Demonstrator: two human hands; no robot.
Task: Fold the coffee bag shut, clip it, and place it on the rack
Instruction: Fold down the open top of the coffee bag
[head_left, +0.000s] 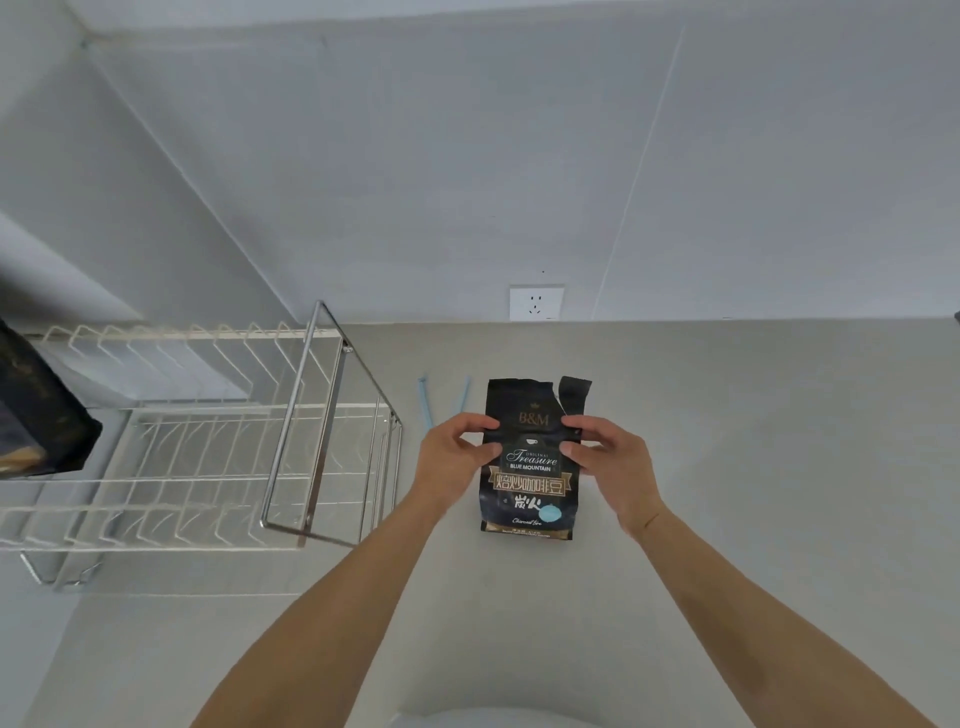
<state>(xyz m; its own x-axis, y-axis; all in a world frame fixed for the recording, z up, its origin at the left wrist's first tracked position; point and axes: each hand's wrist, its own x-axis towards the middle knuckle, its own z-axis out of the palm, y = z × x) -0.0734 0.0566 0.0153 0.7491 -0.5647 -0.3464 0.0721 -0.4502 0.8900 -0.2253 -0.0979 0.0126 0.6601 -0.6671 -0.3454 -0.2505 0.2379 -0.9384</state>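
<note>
A black coffee bag (530, 483) with gold and white lettering stands on the grey counter (753, 467), its torn top edge open and unfolded. My left hand (454, 457) pinches the bag's left edge just below the top. My right hand (608, 457) pinches the right edge at the same height. A pale blue sealing clip (426, 402), seen as two thin sticks, lies on the counter just left of the bag, behind my left hand. The white wire rack (197, 447) with a chrome frame stands to the left.
Another dark bag (36, 415) sits on the rack's upper tier at the far left. A white wall socket (536, 303) is on the wall behind the bag. The counter runs to the wall at the back.
</note>
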